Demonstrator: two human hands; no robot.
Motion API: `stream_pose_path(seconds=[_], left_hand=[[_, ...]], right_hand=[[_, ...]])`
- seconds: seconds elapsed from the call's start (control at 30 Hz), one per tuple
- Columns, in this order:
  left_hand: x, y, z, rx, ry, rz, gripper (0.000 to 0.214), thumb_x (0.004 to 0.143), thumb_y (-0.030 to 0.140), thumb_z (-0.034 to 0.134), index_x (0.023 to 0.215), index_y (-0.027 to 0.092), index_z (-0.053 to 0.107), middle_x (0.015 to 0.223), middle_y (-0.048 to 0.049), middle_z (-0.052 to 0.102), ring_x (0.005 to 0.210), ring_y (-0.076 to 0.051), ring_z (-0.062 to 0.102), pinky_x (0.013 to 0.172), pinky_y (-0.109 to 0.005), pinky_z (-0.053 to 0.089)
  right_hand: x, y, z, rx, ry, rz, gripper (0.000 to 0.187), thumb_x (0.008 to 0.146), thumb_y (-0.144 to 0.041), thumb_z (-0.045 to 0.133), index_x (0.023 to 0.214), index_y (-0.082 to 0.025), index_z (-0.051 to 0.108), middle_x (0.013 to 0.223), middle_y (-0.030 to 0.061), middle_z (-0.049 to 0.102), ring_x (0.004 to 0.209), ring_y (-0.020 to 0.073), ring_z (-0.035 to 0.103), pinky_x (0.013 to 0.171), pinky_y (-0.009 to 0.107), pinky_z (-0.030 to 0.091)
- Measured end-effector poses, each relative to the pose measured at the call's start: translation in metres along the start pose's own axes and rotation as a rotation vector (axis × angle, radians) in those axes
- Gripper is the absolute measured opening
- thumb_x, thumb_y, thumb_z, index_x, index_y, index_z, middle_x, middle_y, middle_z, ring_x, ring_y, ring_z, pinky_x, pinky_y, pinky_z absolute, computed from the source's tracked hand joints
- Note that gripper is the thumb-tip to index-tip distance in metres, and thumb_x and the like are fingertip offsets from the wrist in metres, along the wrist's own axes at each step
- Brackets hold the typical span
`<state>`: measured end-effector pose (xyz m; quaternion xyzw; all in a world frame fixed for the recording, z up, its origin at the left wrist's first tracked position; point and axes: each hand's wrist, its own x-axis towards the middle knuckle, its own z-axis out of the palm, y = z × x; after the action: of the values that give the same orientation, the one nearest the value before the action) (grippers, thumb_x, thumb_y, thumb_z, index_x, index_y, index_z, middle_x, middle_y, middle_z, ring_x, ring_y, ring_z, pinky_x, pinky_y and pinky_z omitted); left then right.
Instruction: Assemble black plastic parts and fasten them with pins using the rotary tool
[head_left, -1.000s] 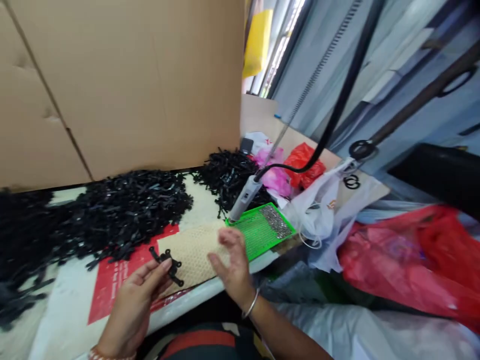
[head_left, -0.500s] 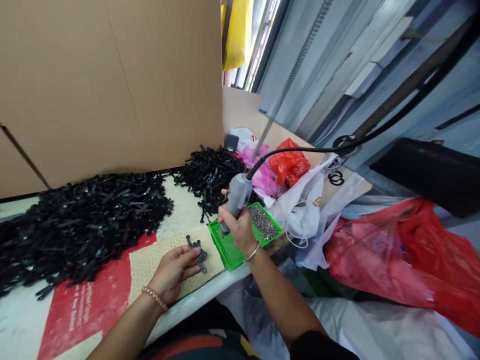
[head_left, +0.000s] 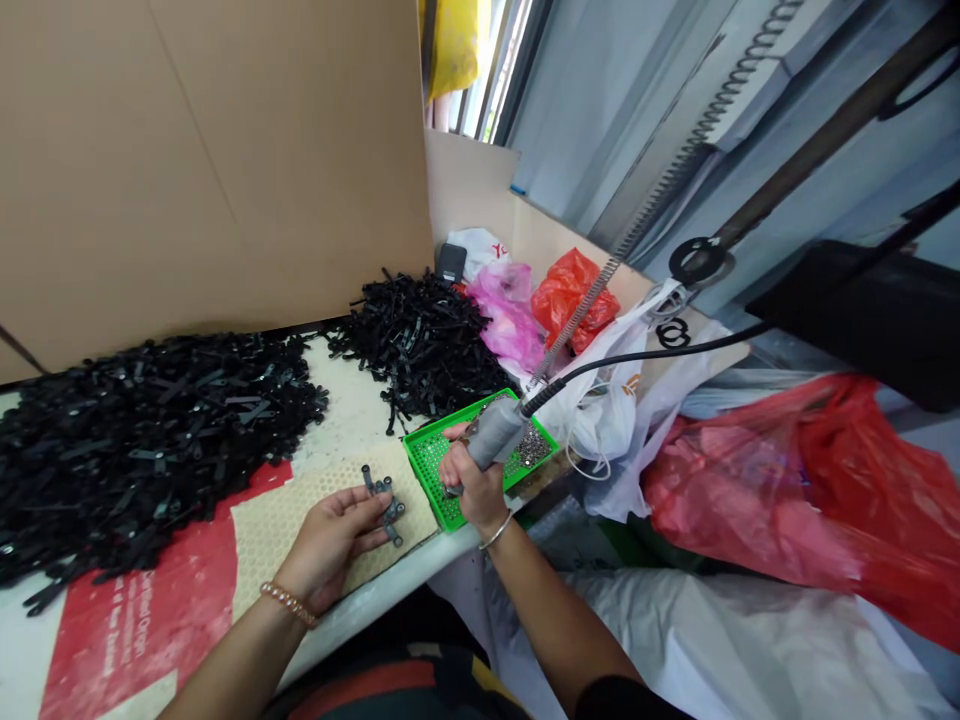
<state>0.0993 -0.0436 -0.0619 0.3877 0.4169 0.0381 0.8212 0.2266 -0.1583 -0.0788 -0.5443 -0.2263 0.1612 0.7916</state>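
My left hand rests on a beige perforated mat and pinches a small black plastic part between thumb and fingers. My right hand is wrapped round a grey electric screwdriver, its tip pointing down onto a green screw tray. A heap of small silver screws lies at the tray's far end. A black cable and a coiled spring line run from the screwdriver up to the right.
Two big piles of black plastic parts lie along a tall cardboard wall. Pink, red and white plastic bags crowd the table's right end. A large red bag lies beyond the edge.
My right hand reached for the hanging screwdriver, gripped it and brought it down over the green tray. My left hand kept the black part and shifted right along the mat.
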Motion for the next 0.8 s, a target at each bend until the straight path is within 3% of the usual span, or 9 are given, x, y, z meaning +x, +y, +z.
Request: stream_pose_path(seconds=[0.67, 0.8], left_hand=[[0.0020, -0.0026, -0.0025, 0.022, -0.020, 0.004, 0.006, 0.076, 0.003, 0.067, 0.074, 0.008, 0.066, 0.075, -0.0084, 0.069, 0.064, -0.013, 0.065, 0.055, -0.020, 0.056], [0.0015, -0.0033, -0.0019, 0.010, -0.025, 0.011, 0.006, 0.074, 0.003, 0.069, 0.072, 0.009, 0.066, 0.073, -0.0085, 0.070, 0.063, -0.013, 0.065, 0.055, -0.020, 0.055]], right_hand=[[-0.0010, -0.0023, 0.0010, -0.083, -0.020, 0.042, 0.030, 0.077, -0.046, 0.065, 0.086, -0.020, 0.053, 0.053, -0.0068, 0.041, 0.041, 0.0108, 0.038, 0.042, 0.026, 0.035], [-0.0039, -0.0013, -0.0002, -0.100, -0.021, 0.036, 0.030, 0.078, -0.043, 0.066, 0.092, -0.019, 0.055, 0.054, -0.0064, 0.042, 0.044, 0.0114, 0.040, 0.043, 0.026, 0.035]])
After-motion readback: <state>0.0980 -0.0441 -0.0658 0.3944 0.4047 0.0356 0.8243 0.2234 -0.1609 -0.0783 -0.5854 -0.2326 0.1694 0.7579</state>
